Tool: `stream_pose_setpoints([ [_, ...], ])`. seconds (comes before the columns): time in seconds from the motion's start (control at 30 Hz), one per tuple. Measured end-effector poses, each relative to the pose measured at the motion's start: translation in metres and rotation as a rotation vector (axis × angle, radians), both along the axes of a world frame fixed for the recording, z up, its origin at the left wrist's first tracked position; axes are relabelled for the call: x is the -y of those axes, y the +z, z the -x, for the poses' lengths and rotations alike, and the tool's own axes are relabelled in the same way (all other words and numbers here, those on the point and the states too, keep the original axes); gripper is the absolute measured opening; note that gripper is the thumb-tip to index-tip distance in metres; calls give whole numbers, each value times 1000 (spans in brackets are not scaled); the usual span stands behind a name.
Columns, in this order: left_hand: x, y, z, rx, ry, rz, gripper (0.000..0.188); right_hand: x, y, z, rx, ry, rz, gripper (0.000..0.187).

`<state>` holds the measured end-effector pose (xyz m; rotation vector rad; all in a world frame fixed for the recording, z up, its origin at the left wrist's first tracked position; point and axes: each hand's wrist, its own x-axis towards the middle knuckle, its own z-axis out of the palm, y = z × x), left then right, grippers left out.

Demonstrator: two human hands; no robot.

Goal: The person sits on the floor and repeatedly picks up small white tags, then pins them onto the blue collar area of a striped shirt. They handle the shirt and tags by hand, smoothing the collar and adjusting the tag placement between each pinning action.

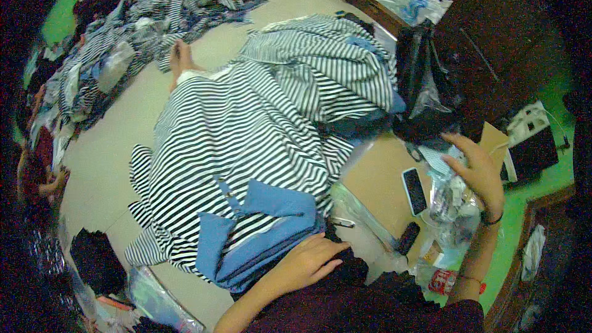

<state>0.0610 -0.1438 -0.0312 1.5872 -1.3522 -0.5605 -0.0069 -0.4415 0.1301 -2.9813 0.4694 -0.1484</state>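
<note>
A black-and-white striped shirt (240,129) with a blue collar (280,200) is spread over my legs, the collar end nearest me. My left hand (308,260) lies at the collar's near edge, over dark clothing; its fingers are stretched out and grip nothing visible. Off to the right, my right hand (475,169) is raised with thumb and fingers apart, holding nothing. Below it lies a heap of clear plastic packaging (449,200). A bare foot (180,61) shows past the shirt's far left edge.
More striped clothing (320,55) lies beyond the shirt, and a large garment pile (185,0) stretches along the far left. At right are a phone (414,191), a black plastic bag (425,80) and a white power strip (527,120). People (92,0) sit at far left.
</note>
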Motion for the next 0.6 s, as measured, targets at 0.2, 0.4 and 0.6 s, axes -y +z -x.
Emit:
stream_pose_setpoints([
  [0.2, -72, 33, -17, 332, 814, -112, 43, -144, -74, -100, 554, 467, -284, 37],
  [0.4, -80, -1, -12, 367, 864, -961, 63, -181, -181, -84, -223, 579, -379, 63],
  [0.6, -98, 25, -36, 214, 677, -891, 67, -156, -205, -55, 14, 580, -631, 62],
])
